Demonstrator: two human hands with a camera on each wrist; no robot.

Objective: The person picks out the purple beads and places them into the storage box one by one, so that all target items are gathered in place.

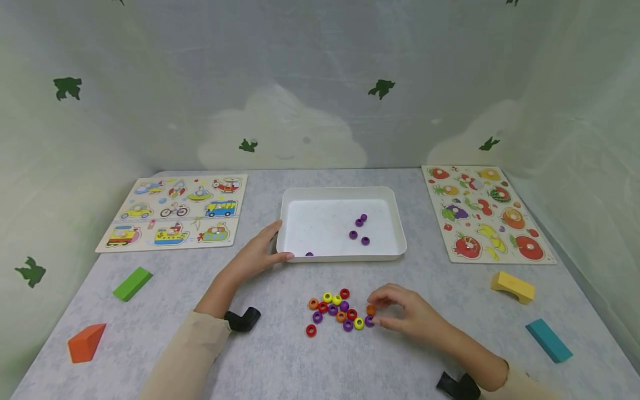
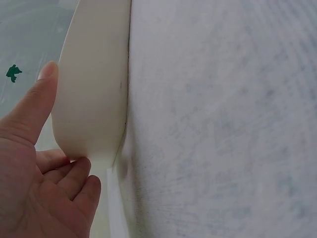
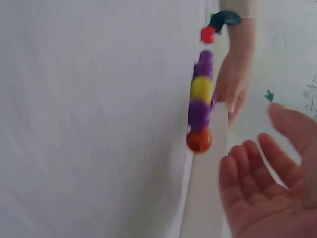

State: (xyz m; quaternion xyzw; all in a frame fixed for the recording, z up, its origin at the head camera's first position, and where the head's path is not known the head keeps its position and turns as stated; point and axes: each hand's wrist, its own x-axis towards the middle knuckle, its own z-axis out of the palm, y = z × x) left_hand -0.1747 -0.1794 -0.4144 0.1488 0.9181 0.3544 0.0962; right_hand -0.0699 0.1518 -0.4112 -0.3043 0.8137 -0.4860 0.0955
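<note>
My left hand (image 1: 257, 250) holds the front left corner of a white tray (image 1: 315, 222), its thumb at the rim and the other fingers at the outer side wall. Several purple beads (image 1: 365, 241) lie inside that tray. In front of it, a loose group of red, yellow, orange and purple beads is spread on the table. My right hand (image 1: 407, 314) is at the group's right end, thumb and fingers apart, close by an orange bead (image 1: 371, 310) and a purple bead (image 1: 369, 321). In the right wrist view nothing sits between the fingers, and the orange bead (image 3: 199, 140) stands just beyond them.
A vehicle puzzle board (image 1: 172, 211) lies at the back left, a fruit puzzle board (image 1: 487, 214) at the back right. Green (image 1: 132, 284) and orange blocks (image 1: 86, 343) are at the left; yellow (image 1: 513, 286) and teal blocks (image 1: 549, 340) at the right. A pale curtain (image 1: 310, 83) hangs behind.
</note>
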